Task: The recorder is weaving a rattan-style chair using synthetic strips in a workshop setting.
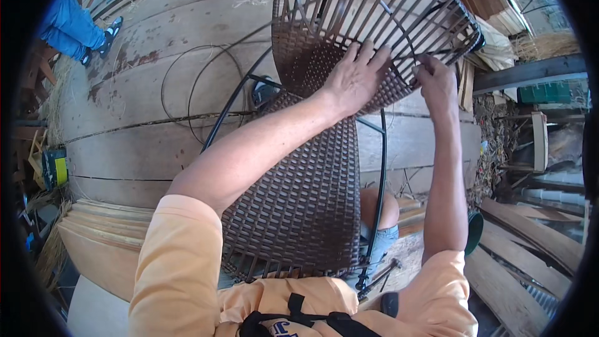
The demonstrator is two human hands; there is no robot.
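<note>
Brown woven chair (pixel 299 193): mid-view, bare ribs (pixel 430 14) at far end | left hand (pixel 360 78): fingers apart, braced on weave (pixel 306 66) | right hand (pixel 435 80): fingertips together, apparently pinching 1 dark strand (pixel 404 33) | advice: keep strand untwisted, snug evenly.

Brown wicker chair (pixel 299 193): left-hand grip (pixel 359 78) on part-woven upper section (pixel 306 56); right-hand grip (pixel 435 81) near its right edge, fingers bent.

The head-worn fisheye looks steeply down and ahead over the wearer's peach shirt (pixel 175 262), from above and behind the left grip (pixel 360 80) and right grip (pixel 438 87), its wide circle taking in plank floor (pixel 143 119) around them.
</note>
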